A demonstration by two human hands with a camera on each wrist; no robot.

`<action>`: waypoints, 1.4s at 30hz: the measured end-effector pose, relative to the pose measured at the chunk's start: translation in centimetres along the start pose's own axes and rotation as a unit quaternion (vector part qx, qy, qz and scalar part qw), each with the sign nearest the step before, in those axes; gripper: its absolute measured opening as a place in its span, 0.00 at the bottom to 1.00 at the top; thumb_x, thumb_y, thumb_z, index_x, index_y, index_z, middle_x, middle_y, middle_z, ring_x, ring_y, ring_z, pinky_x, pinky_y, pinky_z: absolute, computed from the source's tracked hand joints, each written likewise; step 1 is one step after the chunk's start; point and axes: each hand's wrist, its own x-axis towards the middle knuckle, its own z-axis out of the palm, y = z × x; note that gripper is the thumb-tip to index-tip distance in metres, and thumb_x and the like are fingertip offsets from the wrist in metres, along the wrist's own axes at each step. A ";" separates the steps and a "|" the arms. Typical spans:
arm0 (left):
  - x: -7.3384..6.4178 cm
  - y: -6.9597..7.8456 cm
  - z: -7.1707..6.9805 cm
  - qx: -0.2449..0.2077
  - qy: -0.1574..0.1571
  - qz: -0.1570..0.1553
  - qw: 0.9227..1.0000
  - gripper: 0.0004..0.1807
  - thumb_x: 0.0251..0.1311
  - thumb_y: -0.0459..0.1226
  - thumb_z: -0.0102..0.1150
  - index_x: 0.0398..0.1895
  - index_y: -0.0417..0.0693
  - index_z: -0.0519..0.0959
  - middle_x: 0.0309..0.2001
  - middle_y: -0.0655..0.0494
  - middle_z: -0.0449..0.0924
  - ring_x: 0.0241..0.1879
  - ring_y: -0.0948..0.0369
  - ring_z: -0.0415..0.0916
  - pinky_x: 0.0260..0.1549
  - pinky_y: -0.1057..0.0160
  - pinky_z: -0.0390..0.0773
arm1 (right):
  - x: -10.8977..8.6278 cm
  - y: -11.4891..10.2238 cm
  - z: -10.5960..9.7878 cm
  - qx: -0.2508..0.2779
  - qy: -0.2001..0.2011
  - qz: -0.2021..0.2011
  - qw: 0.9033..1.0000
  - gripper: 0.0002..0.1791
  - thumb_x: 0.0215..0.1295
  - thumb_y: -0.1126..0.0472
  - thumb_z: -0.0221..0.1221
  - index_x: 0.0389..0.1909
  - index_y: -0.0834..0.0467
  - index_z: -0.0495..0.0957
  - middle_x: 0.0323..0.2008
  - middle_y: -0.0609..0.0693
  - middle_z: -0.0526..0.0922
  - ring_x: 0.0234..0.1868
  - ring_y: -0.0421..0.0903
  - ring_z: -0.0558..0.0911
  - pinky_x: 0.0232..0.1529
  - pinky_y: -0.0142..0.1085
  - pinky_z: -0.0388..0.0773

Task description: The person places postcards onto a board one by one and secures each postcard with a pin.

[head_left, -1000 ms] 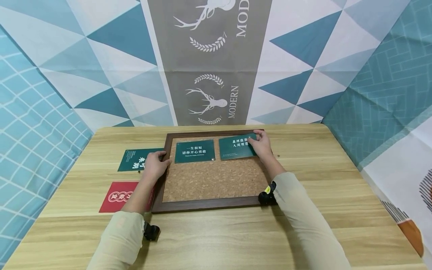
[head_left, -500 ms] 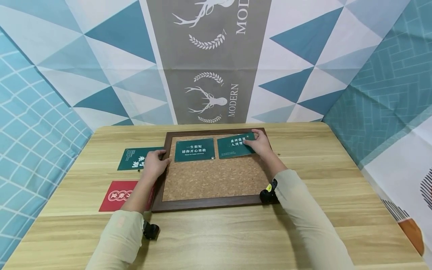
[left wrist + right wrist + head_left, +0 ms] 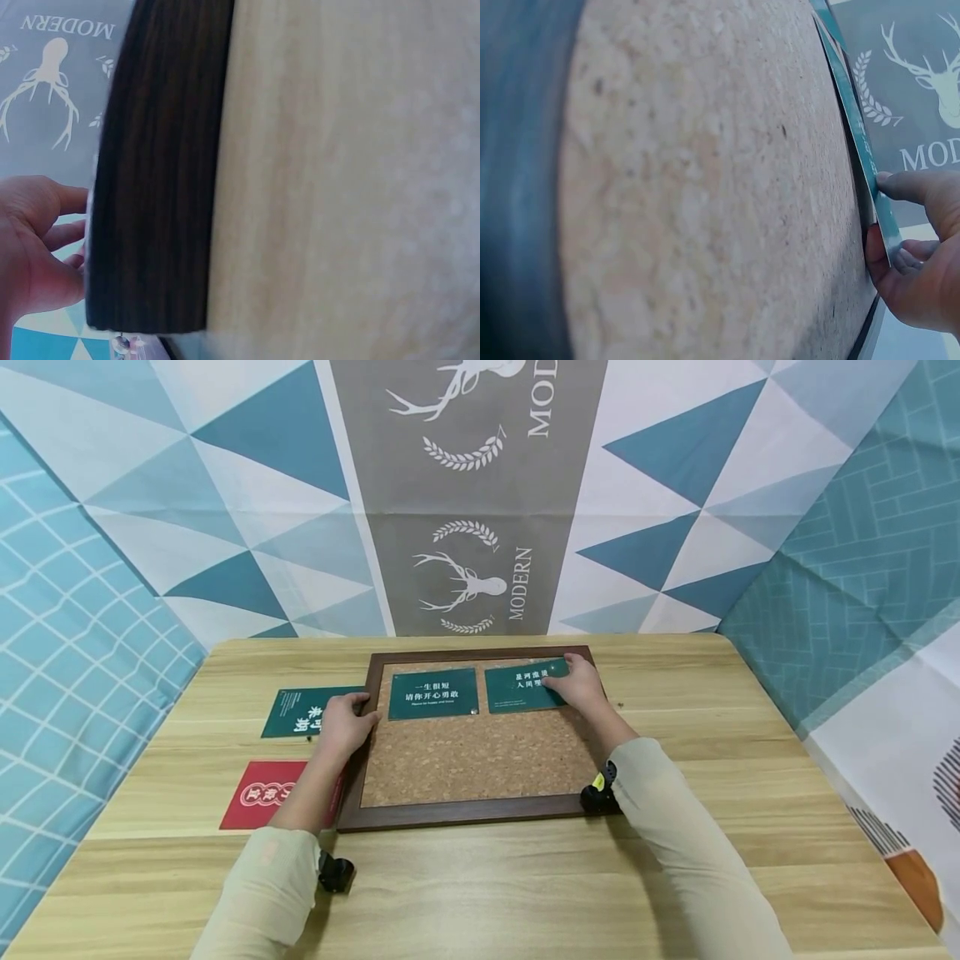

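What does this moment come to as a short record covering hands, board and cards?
left hand: touches the board's left frame side
right hand: pinches the right end of the right green card
board: cork, dark frame, flat on the table
other card over cork: left green card
cards left of board: lettered green card, red card

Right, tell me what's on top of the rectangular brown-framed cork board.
The board carries a rectangular green card with white lettering; the right hand pinches another green card over the board's upper right. Cork behind both cards is hidden.
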 end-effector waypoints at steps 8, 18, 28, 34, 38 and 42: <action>-0.2 0.0 0.0 -0.004 -0.002 -0.006 1.000 0.26 0.64 0.36 0.53 0.63 0.32 0.66 0.61 0.31 0.65 0.60 0.42 0.65 0.55 0.44 0.71 | -0.1 0.0 0.2 -0.040 0.017 -0.017 0.999 0.40 0.61 0.54 0.60 0.69 0.64 0.55 0.66 0.63 0.63 0.65 0.59 0.65 0.61 0.51 0.68; -0.2 0.0 -0.1 -0.001 -0.002 -0.008 1.000 0.27 0.64 0.36 0.53 0.63 0.32 0.65 0.61 0.31 0.65 0.60 0.42 0.65 0.55 0.44 0.71 | -0.1 0.1 0.3 -0.076 0.024 -0.015 0.997 0.38 0.60 0.51 0.61 0.66 0.66 0.60 0.64 0.65 0.64 0.62 0.59 0.67 0.59 0.51 0.69; -0.2 0.0 -0.1 0.000 0.002 -0.003 1.000 0.26 0.63 0.36 0.53 0.63 0.32 0.66 0.61 0.32 0.65 0.61 0.42 0.64 0.55 0.44 0.70 | -0.2 0.0 0.2 -0.083 0.022 -0.025 0.996 0.37 0.60 0.52 0.61 0.66 0.66 0.62 0.61 0.65 0.68 0.60 0.59 0.71 0.56 0.51 0.72; -0.2 -0.1 0.0 -0.003 0.002 -0.001 1.000 0.26 0.64 0.36 0.53 0.63 0.32 0.66 0.61 0.32 0.65 0.60 0.42 0.64 0.55 0.44 0.70 | -0.2 0.0 0.0 -0.089 0.019 -0.028 0.995 0.37 0.60 0.51 0.61 0.65 0.67 0.63 0.61 0.65 0.69 0.59 0.59 0.71 0.56 0.51 0.72; -0.1 0.0 0.0 -0.004 0.002 0.000 1.000 0.26 0.63 0.36 0.53 0.63 0.32 0.66 0.61 0.32 0.64 0.60 0.42 0.64 0.55 0.44 0.70 | -0.1 0.0 -0.1 -0.086 0.018 -0.031 0.996 0.35 0.62 0.51 0.59 0.64 0.67 0.64 0.62 0.65 0.68 0.62 0.59 0.70 0.58 0.52 0.71; -0.2 0.0 -0.1 -0.006 0.002 0.000 1.000 0.26 0.63 0.36 0.53 0.63 0.32 0.66 0.61 0.31 0.65 0.60 0.41 0.65 0.55 0.44 0.70 | -0.1 0.3 -0.4 -0.057 0.019 -0.034 0.998 0.30 0.65 0.52 0.55 0.62 0.66 0.66 0.59 0.65 0.71 0.60 0.59 0.71 0.56 0.51 0.72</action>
